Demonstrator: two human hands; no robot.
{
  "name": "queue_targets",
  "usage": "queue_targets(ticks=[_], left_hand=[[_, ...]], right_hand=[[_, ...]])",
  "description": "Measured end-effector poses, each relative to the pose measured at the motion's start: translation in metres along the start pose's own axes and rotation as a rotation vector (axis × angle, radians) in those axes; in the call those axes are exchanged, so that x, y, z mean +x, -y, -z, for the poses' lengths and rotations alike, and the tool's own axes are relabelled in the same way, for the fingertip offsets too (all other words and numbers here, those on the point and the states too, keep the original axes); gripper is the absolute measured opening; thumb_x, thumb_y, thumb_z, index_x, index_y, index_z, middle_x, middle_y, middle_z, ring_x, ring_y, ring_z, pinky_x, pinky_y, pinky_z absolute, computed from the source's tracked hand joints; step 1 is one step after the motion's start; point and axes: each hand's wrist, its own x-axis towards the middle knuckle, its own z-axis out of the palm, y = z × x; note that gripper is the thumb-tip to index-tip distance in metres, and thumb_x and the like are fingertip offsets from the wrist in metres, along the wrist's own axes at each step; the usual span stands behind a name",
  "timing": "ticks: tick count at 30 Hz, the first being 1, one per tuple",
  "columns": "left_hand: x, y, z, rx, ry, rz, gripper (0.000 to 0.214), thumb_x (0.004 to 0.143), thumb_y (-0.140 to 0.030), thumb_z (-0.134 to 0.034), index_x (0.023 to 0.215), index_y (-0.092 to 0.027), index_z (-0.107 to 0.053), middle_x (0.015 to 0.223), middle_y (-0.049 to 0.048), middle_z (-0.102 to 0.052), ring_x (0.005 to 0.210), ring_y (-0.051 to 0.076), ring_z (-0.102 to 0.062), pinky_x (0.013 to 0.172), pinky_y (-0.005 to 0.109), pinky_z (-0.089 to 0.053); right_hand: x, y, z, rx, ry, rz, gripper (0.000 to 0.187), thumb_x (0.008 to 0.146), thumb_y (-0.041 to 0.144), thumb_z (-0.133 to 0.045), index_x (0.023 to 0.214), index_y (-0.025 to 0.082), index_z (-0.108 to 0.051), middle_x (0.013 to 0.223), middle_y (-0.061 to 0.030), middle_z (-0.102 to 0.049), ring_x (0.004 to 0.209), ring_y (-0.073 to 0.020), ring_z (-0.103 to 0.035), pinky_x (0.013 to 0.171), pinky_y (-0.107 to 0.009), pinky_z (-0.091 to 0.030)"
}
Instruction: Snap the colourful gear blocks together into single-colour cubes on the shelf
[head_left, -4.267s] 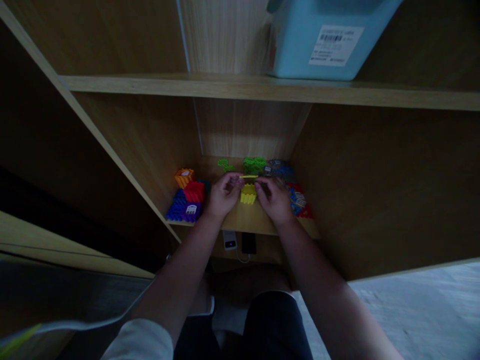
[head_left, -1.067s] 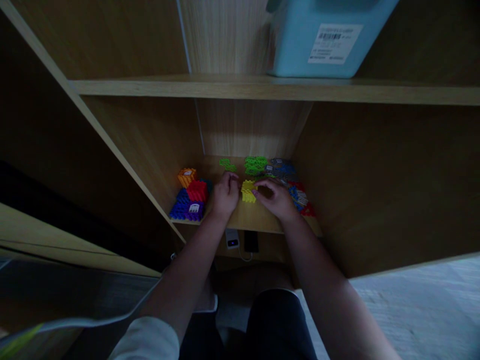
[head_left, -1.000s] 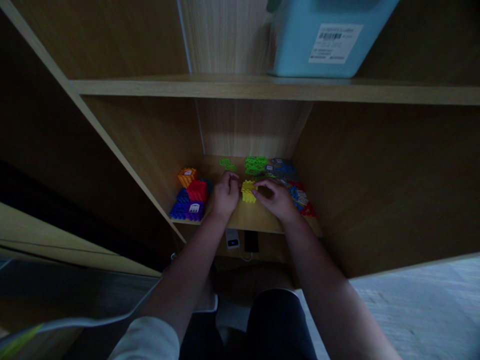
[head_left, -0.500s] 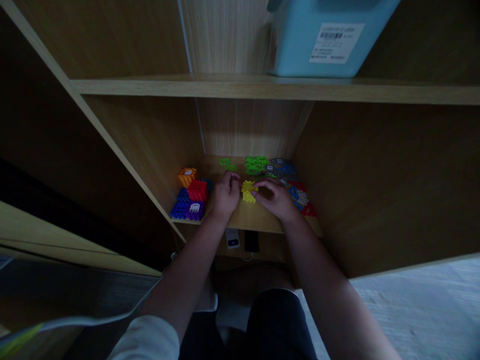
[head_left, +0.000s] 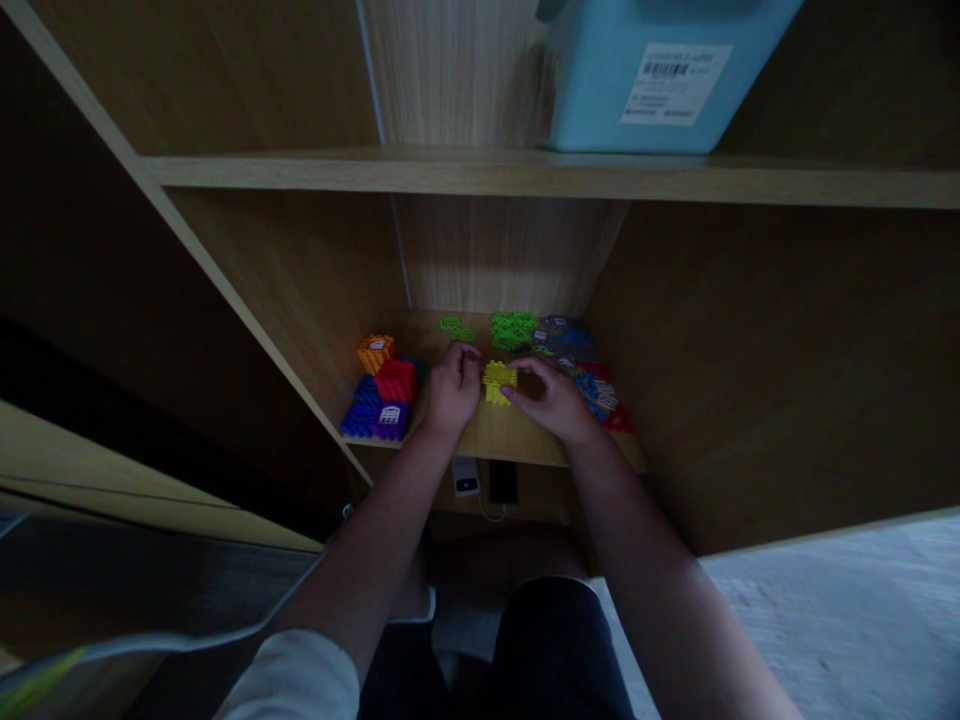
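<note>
A small yellow cube of interlocking plastic pieces (head_left: pixel 498 376) stands on the shelf between my two hands. My right hand (head_left: pixel 553 398) has its thumb and forefinger curved against the cube's right side. Close by the cube's left side is my left hand (head_left: pixel 453 388), its fingers curled inward; whether the fingertips touch the cube, or hold anything, is hidden. Left of that hand sit built blocks: an orange cube (head_left: pixel 376 353), a red cube (head_left: pixel 395 380) and a purple cube with a white window piece (head_left: pixel 391 420).
Bright green pieces (head_left: pixel 513 329) lie at the back, with grey and blue pieces (head_left: pixel 564 338) beside them and red pieces (head_left: pixel 618 419) at the right wall. A light blue bin (head_left: pixel 592 90) rests on the upper shelf (head_left: pixel 465 176). Below is a white power bank (head_left: pixel 465 478) with a cable.
Almost nothing differs. My right thumb has shifted slightly against the yellow cube, and the left hand stays where it was.
</note>
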Motion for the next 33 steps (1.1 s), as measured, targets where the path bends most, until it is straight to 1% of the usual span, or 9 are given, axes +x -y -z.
queue_targets(ticks=[3,7,14,20,26,33], left_hand=[[-0.0003,0.0011,0.0004,-0.003,0.012,0.001,0.017,0.105,-0.020,-0.048,0.104,-0.024,-0.064,0.088,0.0012,-0.074,0.082,0.018,-0.073,0.076,0.030,-0.055],[-0.0004,0.0018,0.0005,-0.006,0.025,0.002,0.015,0.106,-0.022,-0.049,0.104,-0.025,-0.064,0.089,0.0017,-0.074,0.084,0.019,-0.074,0.076,0.031,-0.056],[-0.0009,-0.0017,0.0008,-0.035,0.032,0.000,0.015,0.107,-0.024,-0.049,0.104,-0.025,-0.064,0.088,0.0016,-0.074,0.083,0.019,-0.073,0.077,0.031,-0.056],[-0.0011,-0.0045,0.0016,-0.011,0.039,0.020,0.017,0.109,-0.026,-0.047,0.104,-0.025,-0.063,0.088,0.0011,-0.074,0.080,0.018,-0.073,0.075,0.030,-0.055],[-0.0007,-0.0021,0.0011,-0.020,0.035,0.004,0.015,0.107,-0.024,-0.049,0.103,-0.025,-0.064,0.088,0.0010,-0.075,0.081,0.018,-0.073,0.076,0.030,-0.055],[-0.0019,0.0003,0.0005,-0.025,0.047,0.010,0.016,0.105,-0.021,-0.048,0.105,-0.024,-0.064,0.090,0.0013,-0.075,0.082,0.018,-0.073,0.076,0.029,-0.055]], right_hand=[[-0.0009,0.0002,-0.0001,0.003,-0.003,-0.025,0.033,0.092,0.041,-0.082,0.121,0.030,-0.071,0.117,-0.0062,-0.077,0.110,-0.0288,-0.071,0.099,-0.047,-0.058],[-0.0017,0.0011,-0.0002,0.001,-0.014,-0.049,0.033,0.091,0.041,-0.081,0.121,0.030,-0.070,0.118,-0.0060,-0.077,0.108,-0.0285,-0.071,0.098,-0.047,-0.058],[-0.0026,0.0006,0.0005,0.012,-0.026,-0.073,0.034,0.091,0.043,-0.081,0.121,0.031,-0.069,0.119,-0.0059,-0.076,0.108,-0.0284,-0.070,0.098,-0.047,-0.058],[-0.0022,0.0006,0.0019,0.021,-0.018,-0.074,0.033,0.091,0.042,-0.079,0.120,0.031,-0.069,0.118,-0.0058,-0.076,0.109,-0.0287,-0.070,0.099,-0.048,-0.058],[-0.0026,-0.0003,0.0021,0.012,-0.017,-0.074,0.033,0.091,0.039,-0.079,0.121,0.030,-0.068,0.120,-0.0062,-0.076,0.111,-0.0285,-0.069,0.102,-0.048,-0.057],[-0.0035,-0.0015,0.0022,0.003,-0.008,-0.076,0.035,0.092,0.040,-0.079,0.123,0.030,-0.068,0.122,-0.0067,-0.075,0.114,-0.0289,-0.069,0.103,-0.048,-0.057]])
